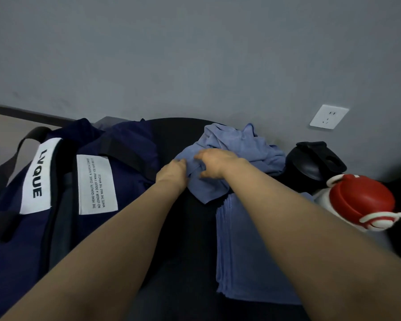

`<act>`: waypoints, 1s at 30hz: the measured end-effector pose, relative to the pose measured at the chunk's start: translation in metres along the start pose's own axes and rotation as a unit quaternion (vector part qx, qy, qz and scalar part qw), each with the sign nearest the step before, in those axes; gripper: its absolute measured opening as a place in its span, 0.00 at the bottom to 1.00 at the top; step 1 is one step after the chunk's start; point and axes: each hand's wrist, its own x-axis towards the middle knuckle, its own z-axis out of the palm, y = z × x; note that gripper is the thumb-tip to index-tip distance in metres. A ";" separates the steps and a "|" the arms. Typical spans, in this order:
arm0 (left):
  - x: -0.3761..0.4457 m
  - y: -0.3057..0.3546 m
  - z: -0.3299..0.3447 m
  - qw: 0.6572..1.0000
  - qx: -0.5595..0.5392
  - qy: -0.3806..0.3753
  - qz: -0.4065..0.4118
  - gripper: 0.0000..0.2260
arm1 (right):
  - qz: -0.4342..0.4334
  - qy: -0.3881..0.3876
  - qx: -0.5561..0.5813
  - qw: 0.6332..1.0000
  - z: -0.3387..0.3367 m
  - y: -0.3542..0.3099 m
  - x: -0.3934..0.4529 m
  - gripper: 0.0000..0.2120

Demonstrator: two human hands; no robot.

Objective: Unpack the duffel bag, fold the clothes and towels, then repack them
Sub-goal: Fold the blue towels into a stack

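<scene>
A navy duffel bag (63, 181) with white labels lies at the left on a dark surface (190, 228). A crumpled light blue towel (245, 147) sits at the far side near the wall. My left hand (171, 171) grips the towel's near left edge. My right hand (214, 162) lies on the towel beside it, fingers curled into the cloth. A folded stack of the same blue cloth (248, 256) lies flat nearer to me, partly under my right forearm.
A white bottle with a red lid (359, 200) and a black-lidded bottle (315, 163) stand at the right. The grey wall close behind carries a white socket (329, 117). Pale floor shows at the far left.
</scene>
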 end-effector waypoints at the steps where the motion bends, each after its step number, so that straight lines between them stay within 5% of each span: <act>1: 0.001 -0.001 0.002 1.000 0.017 0.011 -0.003 0.15 | 0.003 -0.008 0.004 1.000 0.003 -0.001 0.004 0.20; 5: 0.001 -0.005 -0.002 0.997 0.057 0.061 0.002 0.10 | 0.001 0.001 0.047 0.999 0.015 -0.001 0.006 0.22; 11: -0.018 -0.007 -0.037 0.970 -0.161 0.181 -0.008 0.10 | 0.076 0.071 0.180 0.978 0.002 -0.002 -0.003 0.18; 15: -0.041 -0.004 -0.074 0.939 -0.241 0.241 0.040 0.08 | 0.022 0.188 0.252 0.949 -0.009 -0.006 -0.028 0.09; 23: -0.083 0.002 -0.148 0.892 -0.348 0.283 0.058 0.08 | 0.017 0.348 0.333 0.876 -0.058 -0.025 -0.079 0.09; 30: -0.120 -0.013 -0.197 0.888 -0.362 0.276 0.064 0.10 | 0.029 0.360 0.340 0.868 -0.088 -0.035 -0.114 0.10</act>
